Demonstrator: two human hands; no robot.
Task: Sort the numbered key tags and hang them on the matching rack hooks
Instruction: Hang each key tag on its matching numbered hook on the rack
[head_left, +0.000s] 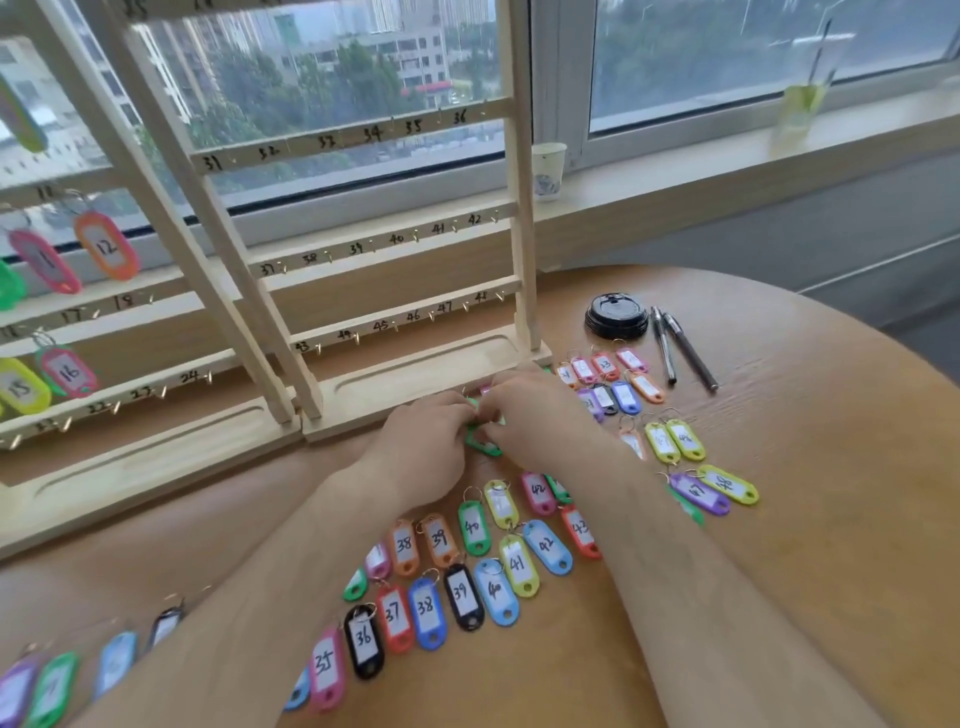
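At the far left edge of the wooden table (779, 519) stands one wooden rack (130, 467), and a few tags already hang from its hooks: a pink tag (44, 260) beside an orange tag marked 12 (106, 247) on an upper rail, and lower down a yellow tag marked 15 (21, 387) next to a pink tag marked 16 (67, 371). Just to its right a second rack (415, 376) carries rails numbered 31 to 48, with bare hooks. Along the near edge of the table a curving double row of loose tags runs from the left corner toward the middle — among them a black tag marked 36 (364, 642), a red tag marked 37 (395, 618) and a blue tag marked 38 (427, 613). Close against the base of the second rack the left hand (421, 449) and the right hand (535, 415) meet, fingertips pinched together on a green tag (482, 444) that sits between them; which hand bears the grip cannot be told. Further right lie more tags, including a yellow pair (674, 440) and a purple tag (698, 492). Toward the far right edge sit a black lid (617, 314) and two pens (685, 348) — well apart from the hands. On the window sill (727, 166) behind stand a paper cup (548, 171) and a clear drink cup (802, 101).
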